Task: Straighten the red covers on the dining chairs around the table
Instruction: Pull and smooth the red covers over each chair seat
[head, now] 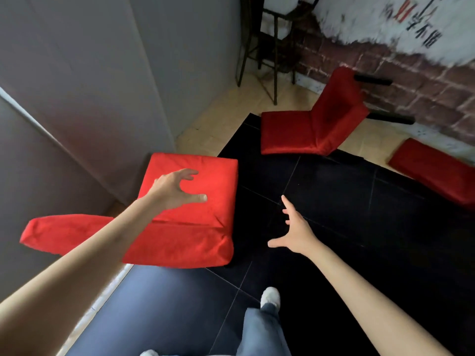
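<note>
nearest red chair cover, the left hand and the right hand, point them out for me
nearest red chair cover (213, 176): head view, on the bare seat panel right of the fingers.
left hand (171, 190): head view, on the back of the hand.
right hand (298, 233): head view, on the back of the hand.

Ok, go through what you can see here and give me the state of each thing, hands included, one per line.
Left hand: fingers spread and loosely curled over the near chair's seat, holding nothing.
Right hand: open, fingers spread, over the dark floor.
Near chair cover: on the chair, creased where seat meets back.
Far chair cover: on the chair, looks smooth.
Third red cover: partly out of view at the right edge.
</note>
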The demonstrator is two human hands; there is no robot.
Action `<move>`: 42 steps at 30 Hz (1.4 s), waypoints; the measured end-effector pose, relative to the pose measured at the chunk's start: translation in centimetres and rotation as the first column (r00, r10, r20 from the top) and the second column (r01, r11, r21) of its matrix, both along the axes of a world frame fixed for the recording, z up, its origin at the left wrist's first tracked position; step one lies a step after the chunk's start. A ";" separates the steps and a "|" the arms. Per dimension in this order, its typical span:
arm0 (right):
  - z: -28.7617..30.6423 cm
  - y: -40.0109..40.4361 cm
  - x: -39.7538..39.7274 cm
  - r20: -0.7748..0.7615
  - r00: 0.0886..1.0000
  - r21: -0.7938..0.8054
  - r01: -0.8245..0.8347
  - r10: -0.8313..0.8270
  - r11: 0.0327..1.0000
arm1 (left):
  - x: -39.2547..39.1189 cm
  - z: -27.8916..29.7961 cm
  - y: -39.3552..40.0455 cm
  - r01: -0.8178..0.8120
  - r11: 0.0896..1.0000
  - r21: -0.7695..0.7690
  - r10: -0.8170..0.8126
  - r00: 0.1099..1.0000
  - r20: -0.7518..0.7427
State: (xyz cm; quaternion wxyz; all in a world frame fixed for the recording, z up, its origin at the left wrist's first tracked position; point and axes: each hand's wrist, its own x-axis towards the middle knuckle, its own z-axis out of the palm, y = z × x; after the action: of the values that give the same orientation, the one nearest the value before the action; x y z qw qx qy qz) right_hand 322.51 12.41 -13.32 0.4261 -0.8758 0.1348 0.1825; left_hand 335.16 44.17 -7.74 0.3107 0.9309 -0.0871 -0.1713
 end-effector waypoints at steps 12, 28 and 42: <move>2.1 -18.8 10.9 -0.071 0.996 0.004 0.061 -0.060 0.998 | 5.4 -0.4 -16.5 -0.120 0.989 0.088 0.122 0.992 -0.018; 0.7 -27.7 26.6 -0.094 0.951 0.094 0.303 -0.295 0.948 | 22.7 -3.5 -28.0 -0.076 0.993 0.092 0.082 0.994 -0.073; -2.7 -32.0 47.6 -0.207 0.892 0.084 0.427 -0.403 0.901 | 47.6 -7.8 -36.2 0.012 0.991 0.131 0.009 0.987 -0.161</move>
State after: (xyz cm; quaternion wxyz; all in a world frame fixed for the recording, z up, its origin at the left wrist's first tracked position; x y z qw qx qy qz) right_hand 370.08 -19.61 -16.01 0.4959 -0.7770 0.3457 0.1755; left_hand 382.73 7.97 -15.55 0.2543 0.9324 -0.0510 -0.2516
